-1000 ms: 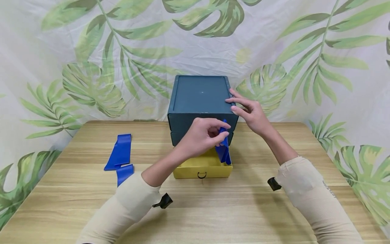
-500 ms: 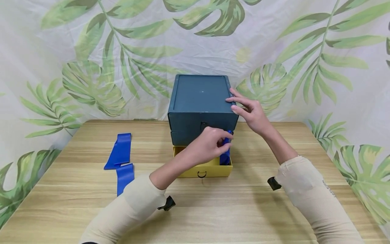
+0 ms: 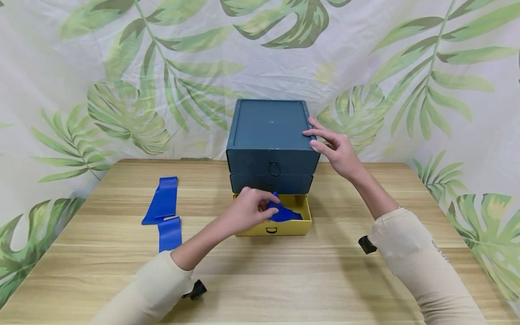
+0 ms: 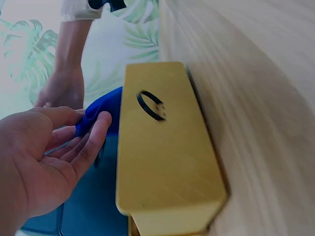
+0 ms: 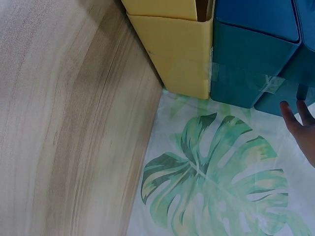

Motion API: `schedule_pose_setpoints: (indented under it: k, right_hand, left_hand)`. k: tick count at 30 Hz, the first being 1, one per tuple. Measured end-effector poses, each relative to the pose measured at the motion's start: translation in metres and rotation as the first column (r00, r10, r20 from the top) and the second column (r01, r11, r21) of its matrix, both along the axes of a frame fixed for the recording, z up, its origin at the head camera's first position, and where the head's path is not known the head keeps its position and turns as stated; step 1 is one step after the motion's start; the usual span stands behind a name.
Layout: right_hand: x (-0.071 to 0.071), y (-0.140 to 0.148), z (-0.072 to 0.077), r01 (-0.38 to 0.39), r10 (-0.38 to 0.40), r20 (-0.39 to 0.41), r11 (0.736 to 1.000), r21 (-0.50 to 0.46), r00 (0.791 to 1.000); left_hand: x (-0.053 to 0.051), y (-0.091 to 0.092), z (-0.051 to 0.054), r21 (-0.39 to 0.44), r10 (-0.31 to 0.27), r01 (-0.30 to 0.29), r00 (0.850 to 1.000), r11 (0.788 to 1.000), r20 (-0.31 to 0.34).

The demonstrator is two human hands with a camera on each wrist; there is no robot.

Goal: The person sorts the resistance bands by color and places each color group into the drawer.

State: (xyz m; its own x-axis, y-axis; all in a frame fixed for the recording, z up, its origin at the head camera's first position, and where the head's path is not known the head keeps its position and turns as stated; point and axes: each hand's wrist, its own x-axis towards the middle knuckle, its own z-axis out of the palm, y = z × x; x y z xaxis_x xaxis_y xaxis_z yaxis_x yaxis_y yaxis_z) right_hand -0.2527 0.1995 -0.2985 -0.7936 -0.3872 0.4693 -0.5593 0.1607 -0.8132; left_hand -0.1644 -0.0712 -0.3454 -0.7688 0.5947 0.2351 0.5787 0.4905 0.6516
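Observation:
My left hand (image 3: pixel 245 212) pinches a blue flexible strip (image 3: pixel 286 215) between thumb and fingers, over the open yellow drawer (image 3: pixel 294 229). Part of the strip lies inside the drawer, near its front wall. In the left wrist view, the strip (image 4: pixel 106 107) bunches at the fingertips beside the drawer front with its black loop handle (image 4: pixel 150 104). My right hand (image 3: pixel 339 153) rests its fingers on the right top edge of the dark blue drawer box (image 3: pixel 270 124). The right wrist view shows only some of its fingers (image 5: pixel 290 120) against the box side.
Left of the drawers, two more blue strips (image 3: pixel 164 198) lie on the wooden table (image 3: pixel 284 280), touching or nearly touching. Two shut dark blue drawers (image 3: pixel 252 161) sit above the yellow one. A leaf-patterned cloth (image 3: pixel 195 63) hangs behind the table.
My left hand has moved from the drawer's right end leftward and down, still holding the strip. The strip hung upright before and now lies lower, spread along the drawer. My right hand stays put.

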Motion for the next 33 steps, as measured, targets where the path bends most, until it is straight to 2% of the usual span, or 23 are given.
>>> schedule_pose_setpoints:
  k: [7, 12, 20, 28, 33]
  right_hand:
    - [0.000, 0.002, -0.002, 0.008, -0.008, 0.003, 1.000, 0.002, 1.000]
    - [-0.001, 0.003, -0.003, 0.010, -0.010, 0.000, 1.000, 0.003, 1.000]
    - [0.000, 0.002, -0.002, 0.005, -0.005, 0.004, 1.000, 0.006, 1.000]
    - [-0.002, 0.001, -0.002, 0.000, 0.000, 0.004, 1.000, 0.005, 1.000]
    - [-0.001, 0.001, -0.001, -0.002, 0.002, 0.003, 1.000, 0.006, 1.000]
  left_hand:
    - [-0.001, -0.018, -0.009, 0.013, 0.027, -0.029, 0.994, 1.000, 0.104]
    - [-0.006, -0.024, -0.013, 0.014, 0.051, -0.053, 0.991, 0.999, 0.122]
    - [-0.014, -0.032, -0.021, 0.012, 0.054, -0.057, 0.979, 0.998, 0.197]
    - [-0.023, -0.040, -0.023, -0.017, 0.066, -0.064, 0.974, 0.998, 0.215]
    - [-0.021, -0.040, -0.018, -0.149, 0.057, -0.034, 0.986, 0.988, 0.157]
